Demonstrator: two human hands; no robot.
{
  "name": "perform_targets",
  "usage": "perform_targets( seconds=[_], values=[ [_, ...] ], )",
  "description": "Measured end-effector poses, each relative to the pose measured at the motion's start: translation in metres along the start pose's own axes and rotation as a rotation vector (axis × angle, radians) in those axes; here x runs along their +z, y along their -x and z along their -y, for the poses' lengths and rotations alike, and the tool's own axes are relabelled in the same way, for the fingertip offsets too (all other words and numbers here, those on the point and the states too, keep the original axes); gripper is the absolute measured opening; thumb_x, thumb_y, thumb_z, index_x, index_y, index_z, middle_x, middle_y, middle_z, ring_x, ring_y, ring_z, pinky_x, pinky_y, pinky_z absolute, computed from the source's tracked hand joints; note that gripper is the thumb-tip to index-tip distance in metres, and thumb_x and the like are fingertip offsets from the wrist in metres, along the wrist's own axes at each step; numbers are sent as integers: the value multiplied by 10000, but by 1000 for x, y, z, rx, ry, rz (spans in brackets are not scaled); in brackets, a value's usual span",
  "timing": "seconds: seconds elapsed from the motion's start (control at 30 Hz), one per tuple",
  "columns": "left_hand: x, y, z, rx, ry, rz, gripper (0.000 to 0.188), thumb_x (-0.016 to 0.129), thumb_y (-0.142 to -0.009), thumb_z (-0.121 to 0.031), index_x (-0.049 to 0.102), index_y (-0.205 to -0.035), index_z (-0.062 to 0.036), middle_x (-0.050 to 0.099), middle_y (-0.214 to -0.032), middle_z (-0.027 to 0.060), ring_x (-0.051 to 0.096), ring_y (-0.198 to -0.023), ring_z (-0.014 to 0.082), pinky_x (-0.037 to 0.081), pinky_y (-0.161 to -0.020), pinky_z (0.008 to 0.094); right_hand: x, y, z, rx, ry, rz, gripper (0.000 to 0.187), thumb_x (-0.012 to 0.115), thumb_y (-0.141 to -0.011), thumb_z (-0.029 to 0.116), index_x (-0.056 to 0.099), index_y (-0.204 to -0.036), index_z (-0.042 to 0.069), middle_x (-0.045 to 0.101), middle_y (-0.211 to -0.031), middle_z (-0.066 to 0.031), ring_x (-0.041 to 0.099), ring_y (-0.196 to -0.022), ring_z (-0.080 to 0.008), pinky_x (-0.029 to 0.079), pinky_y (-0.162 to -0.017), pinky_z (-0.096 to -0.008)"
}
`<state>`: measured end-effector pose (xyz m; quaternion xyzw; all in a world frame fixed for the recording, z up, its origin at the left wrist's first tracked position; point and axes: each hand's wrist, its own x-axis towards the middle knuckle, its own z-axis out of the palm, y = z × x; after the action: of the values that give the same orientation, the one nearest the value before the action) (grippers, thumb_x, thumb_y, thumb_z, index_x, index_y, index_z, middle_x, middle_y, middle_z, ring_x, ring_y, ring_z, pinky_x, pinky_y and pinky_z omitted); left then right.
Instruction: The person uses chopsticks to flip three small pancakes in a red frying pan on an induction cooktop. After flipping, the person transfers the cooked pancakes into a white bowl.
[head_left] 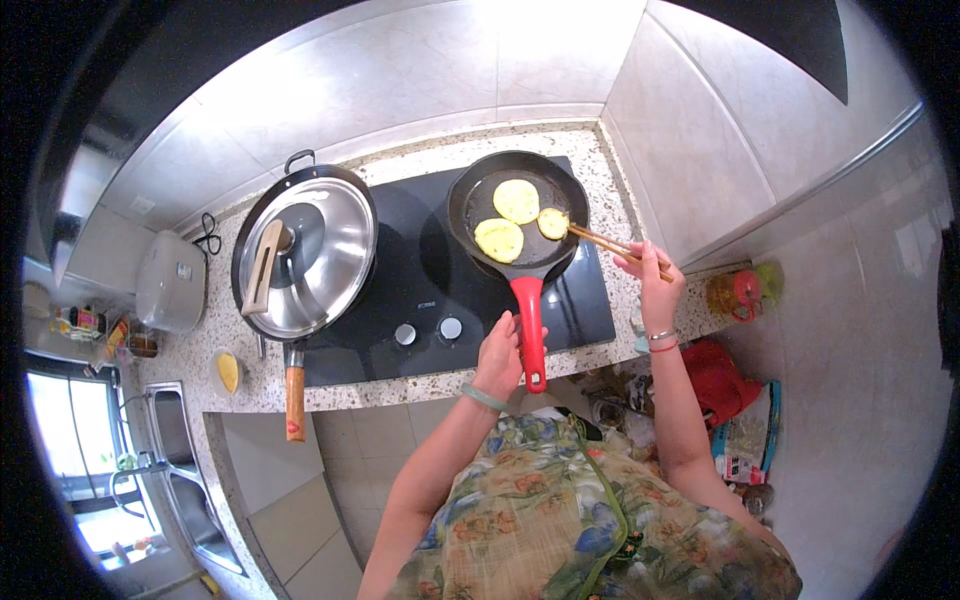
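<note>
A black frying pan [478, 190] with a red handle sits on the right side of the cooktop. Three yellow pancakes lie in it: a round pancake [516, 201] at the back, another pancake [498, 240] nearer the handle, and a smaller pancake [553, 224] at the right. My left hand [503, 358] is closed around the red handle from its left side, with fingertips showing past the right edge. Wooden chopsticks [612, 243] are pinched in my right hand [655, 285]. Their tips reach over the pan's right rim and touch the edge of the small pancake.
On the left of the black cooktop [425, 355] stands a wok with a steel lid [325, 255] and a wooden handle [295, 405]. A bowl with yellow food [228, 373] is on the counter near the sink [205, 515]. Jars [735, 292] stand at the right wall.
</note>
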<state>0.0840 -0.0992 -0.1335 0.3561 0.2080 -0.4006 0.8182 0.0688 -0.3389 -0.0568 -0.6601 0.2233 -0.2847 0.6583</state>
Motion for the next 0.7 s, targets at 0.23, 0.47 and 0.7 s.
perform_targets(
  seconds=[0.23,0.47,0.7],
  values=[
    [-1,-2,-1,15,-9,36,497,337,-1070,-404,468,-1345,-11,603,-1252,159,611,-1139,316,512,-912,495,21,10,8,-501,481,168,158,587,-968,72,685,-1058,-15,691,-941,-139,702,-799,-211,545,-706,-329],
    [2,2,-4,20,23,33,500,349,-1068,-404,457,-1351,-7,604,-1241,174,617,-1121,316,527,-895,484,26,31,-25,-633,617,270,175,632,-931,51,666,-1099,18,662,-1013,-162,684,-855,-322,565,-721,-362],
    [2,1,-3,15,25,12,494,348,-1068,-403,467,-1339,-8,618,-1216,179,622,-1109,313,529,-897,480,29,33,-17,-590,589,269,171,640,-926,51,673,-1092,31,668,-1010,-148,689,-836,-314,565,-702,-360]
  ],
)
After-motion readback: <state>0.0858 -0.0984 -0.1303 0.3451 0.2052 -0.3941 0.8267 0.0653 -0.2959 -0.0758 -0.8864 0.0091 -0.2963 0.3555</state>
